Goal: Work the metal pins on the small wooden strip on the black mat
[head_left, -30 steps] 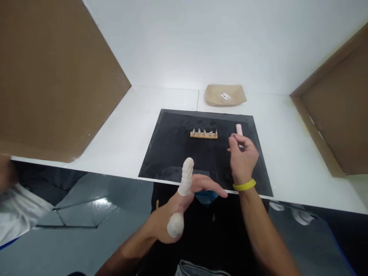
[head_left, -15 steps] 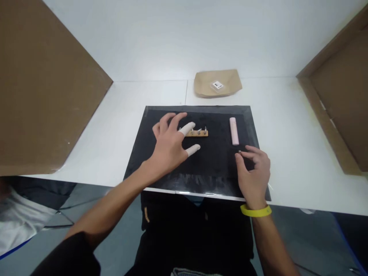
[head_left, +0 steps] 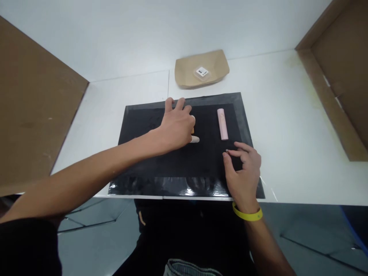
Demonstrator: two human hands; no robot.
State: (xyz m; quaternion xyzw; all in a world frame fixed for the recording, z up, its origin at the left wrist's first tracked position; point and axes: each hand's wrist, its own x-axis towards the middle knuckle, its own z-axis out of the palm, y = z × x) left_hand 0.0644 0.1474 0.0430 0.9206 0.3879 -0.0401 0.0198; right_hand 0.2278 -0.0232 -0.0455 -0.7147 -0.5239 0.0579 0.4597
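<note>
My left hand (head_left: 178, 126), with white finger cots on thumb and index finger, bends over a narrow wooden strip (head_left: 192, 130). Only the strip's right end shows, between those two fingers; the small metal pieces that stand along it are hidden under the hand. The other fingers are curled above. Near the mat's right side, my right hand (head_left: 244, 172) pinches a tiny metal piece (head_left: 227, 150) between thumb and index fingertips. A pink stick-shaped device (head_left: 222, 124) lies just beyond that hand, apart from it.
A black mat (head_left: 172, 165) covers the middle of the white table (head_left: 287, 115). Behind it sits a brown paper tray (head_left: 184, 73) holding a small clear case (head_left: 201, 73) with a label. Cardboard panels stand at the left (head_left: 37, 115) and right (head_left: 342, 92).
My left hand has closed in over the wooden strip and now covers nearly all of it. My right hand still pinches the tiny metal piece. The camera view has shifted and turned slightly.
</note>
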